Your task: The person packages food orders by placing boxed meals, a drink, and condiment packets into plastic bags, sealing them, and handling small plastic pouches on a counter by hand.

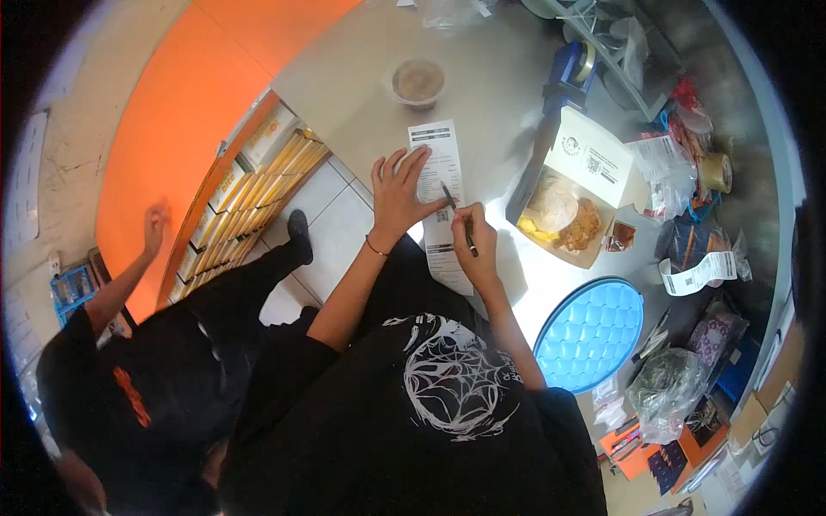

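A long printed receipt [442, 159] lies on the metal counter, its lower end reaching toward my body. My left hand [398, 191] rests on the receipt's left edge with fingers spread. In my right hand [476, 243] is a black pen [471, 238], its tip over the receipt's printed middle. Beyond the receipt stands a round clear tub [418, 83] with brown contents. Right of my hands sits an open white food box [594, 163] holding a pale round item [552, 206], a brown fried piece [582, 225] and something yellow.
Beside the box lies a small sauce packet [620, 236]. A blue quilted stool seat [590, 335] is at my right. A blue tape dispenser [571, 70], a tape roll [715, 173] and plastic bags crowd the right side. A person in black [146, 387] stands at left by stacked flat boxes [241, 198].
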The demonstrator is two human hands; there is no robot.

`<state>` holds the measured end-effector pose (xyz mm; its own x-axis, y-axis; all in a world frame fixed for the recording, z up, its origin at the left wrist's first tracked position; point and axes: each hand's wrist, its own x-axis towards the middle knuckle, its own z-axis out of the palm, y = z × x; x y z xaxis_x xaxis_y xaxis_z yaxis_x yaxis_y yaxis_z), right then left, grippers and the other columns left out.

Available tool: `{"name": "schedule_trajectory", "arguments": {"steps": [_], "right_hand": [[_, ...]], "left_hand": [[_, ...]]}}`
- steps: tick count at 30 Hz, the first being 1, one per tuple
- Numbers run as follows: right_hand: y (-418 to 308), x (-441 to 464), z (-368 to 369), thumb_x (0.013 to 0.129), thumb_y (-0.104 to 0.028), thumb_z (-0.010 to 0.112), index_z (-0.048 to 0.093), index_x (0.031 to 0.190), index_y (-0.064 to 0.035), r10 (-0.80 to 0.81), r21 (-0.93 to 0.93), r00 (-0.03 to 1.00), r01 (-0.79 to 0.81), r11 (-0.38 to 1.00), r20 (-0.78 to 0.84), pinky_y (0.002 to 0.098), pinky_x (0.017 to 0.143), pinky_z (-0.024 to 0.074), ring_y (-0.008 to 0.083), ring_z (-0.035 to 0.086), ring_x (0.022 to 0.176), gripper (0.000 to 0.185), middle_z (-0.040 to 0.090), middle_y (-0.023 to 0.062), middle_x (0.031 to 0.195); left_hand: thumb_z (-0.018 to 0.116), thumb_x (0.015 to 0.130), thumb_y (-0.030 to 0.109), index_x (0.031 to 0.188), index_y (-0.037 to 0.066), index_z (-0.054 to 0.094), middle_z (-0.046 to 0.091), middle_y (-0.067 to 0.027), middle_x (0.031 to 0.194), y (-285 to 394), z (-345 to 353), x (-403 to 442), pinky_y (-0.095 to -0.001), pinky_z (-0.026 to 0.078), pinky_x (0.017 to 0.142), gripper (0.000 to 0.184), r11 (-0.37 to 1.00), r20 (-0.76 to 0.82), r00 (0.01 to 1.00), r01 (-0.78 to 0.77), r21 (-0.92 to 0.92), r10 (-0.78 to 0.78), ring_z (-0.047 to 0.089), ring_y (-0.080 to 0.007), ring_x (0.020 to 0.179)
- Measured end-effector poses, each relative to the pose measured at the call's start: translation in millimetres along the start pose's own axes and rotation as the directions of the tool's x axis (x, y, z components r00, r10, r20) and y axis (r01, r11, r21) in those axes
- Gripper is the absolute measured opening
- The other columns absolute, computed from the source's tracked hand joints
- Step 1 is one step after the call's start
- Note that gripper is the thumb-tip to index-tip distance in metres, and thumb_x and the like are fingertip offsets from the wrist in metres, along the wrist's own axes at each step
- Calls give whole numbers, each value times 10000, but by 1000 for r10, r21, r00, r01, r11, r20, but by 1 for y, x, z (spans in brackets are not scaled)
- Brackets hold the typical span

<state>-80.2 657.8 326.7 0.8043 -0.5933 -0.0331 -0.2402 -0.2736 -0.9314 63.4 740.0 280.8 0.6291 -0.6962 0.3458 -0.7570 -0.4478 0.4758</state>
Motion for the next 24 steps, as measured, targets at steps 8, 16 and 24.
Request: {"name": "schedule_trajectory", "arguments": {"steps": [8, 16, 24], "right_hand": [[2, -2, -2, 878, -47, 506, 472, 907, -16, 1, -19, 998, 0, 1000, 67, 295, 572, 447, 191, 586, 600, 55, 578, 122, 686], [1, 23, -4, 890, -61, 513, 462, 907, -21, -66, -9, 994, 67, 998, 92, 303, 569, 449, 210, 587, 600, 67, 560, 129, 678], [11, 0, -18, 878, -34, 524, 445, 895, -20, -100, -81, 991, 107, 991, 87, 353, 562, 451, 272, 594, 581, 82, 546, 156, 643]], "left_hand": [[755, 586, 564, 1270, 103, 500, 492, 12, 1285, 1, 4, -1, -491, 242, 1025, 863, 1000, -23, 1000, -17, -8, 17, 403, -232, 1200], [808, 543, 428, 1235, 48, 465, 477, -59, 1252, 2, 6, -1, -467, 256, 1016, 860, 997, -74, 997, 3, -81, -9, 409, -248, 1191], [804, 552, 454, 1203, 23, 462, 470, -102, 1210, 6, 4, -3, -448, 275, 1003, 853, 996, -103, 994, -32, -88, 23, 414, -279, 1163]]}}
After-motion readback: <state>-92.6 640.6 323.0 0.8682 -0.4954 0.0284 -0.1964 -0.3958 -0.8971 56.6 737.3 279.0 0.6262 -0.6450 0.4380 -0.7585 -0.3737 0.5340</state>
